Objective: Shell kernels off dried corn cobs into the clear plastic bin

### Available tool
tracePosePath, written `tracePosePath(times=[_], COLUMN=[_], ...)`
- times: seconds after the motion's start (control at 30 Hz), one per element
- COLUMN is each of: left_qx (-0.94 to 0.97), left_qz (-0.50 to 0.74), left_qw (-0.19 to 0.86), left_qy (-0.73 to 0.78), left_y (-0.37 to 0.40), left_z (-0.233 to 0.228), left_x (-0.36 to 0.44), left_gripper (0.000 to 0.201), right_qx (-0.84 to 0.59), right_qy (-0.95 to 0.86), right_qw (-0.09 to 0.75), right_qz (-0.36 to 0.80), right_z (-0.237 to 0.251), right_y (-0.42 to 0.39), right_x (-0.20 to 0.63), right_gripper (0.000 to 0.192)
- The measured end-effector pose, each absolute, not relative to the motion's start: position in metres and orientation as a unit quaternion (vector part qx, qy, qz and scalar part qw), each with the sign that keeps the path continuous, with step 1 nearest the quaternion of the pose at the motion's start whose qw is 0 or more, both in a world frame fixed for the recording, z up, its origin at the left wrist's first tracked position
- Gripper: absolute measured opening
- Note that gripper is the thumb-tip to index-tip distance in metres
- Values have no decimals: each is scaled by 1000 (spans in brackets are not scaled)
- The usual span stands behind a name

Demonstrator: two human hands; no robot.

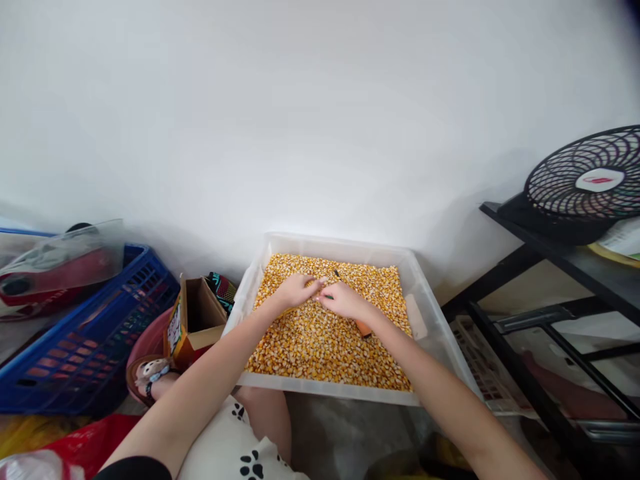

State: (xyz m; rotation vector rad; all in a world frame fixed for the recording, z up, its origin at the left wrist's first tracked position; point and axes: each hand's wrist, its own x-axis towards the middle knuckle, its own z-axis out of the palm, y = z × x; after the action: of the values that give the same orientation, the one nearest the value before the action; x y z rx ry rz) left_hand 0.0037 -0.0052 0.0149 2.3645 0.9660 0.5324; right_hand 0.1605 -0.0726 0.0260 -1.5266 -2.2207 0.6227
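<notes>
A clear plastic tray [425,293] sits against the white wall, its floor covered by a deep layer of dried corn kernels [310,340]. Both hands meet near the far middle of that layer. The left hand [295,291] lies palm-down on the kernels with its fingers loosely curled, pressing into the grain rather than gripping any one thing. The right hand [345,300] is closed around a slim tool, whose orange handle [363,328] sticks out behind the wrist and whose dark tip [337,273] pokes out ahead of the knuckles; it may be a small screwdriver or pick, though at this size that is hard to tell. The kernels look hard, dry and light, each one small and smooth, so they will likely roll and slip aside under a finger; a pinch between fingertips suits a single kernel, a cupped palm a heap. The tool looks stiff and light, best held by its handle. To the left stand an open cardboard box [200,313] and a blue crate [90,333]; to the right a black fan [590,180] rests on a dark shelf [550,247].
</notes>
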Motion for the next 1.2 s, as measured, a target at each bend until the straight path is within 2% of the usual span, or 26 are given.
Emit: tracePosePath(times=[0.07, 0.17, 0.27, 0.4, 1.2], left_qx=[887, 869, 809, 725, 762], left_qz=[178, 201, 273, 336, 320], left_qw=[256, 286, 361, 443, 366], left_qy=[340, 351, 375, 406, 427], left_y=[-7, -4, 2, 9, 8], left_z=[14, 14, 16, 14, 16], left_x=[5, 4, 0, -1, -1], left_gripper=[51, 52, 52, 53, 50], right_qx=[-527, -542, -557, -563, -599], right_qy=[-800, -792, -774, -754, -694], right_qw=[166, 170, 222, 278, 325], right_qz=[234, 225, 205, 193, 231], right_z=[28, 33, 39, 41, 30], right_y=[-72, -73, -74, -74, -76], right_x=[163, 167, 169, 165, 155], right_gripper=[25, 32, 38, 38, 42])
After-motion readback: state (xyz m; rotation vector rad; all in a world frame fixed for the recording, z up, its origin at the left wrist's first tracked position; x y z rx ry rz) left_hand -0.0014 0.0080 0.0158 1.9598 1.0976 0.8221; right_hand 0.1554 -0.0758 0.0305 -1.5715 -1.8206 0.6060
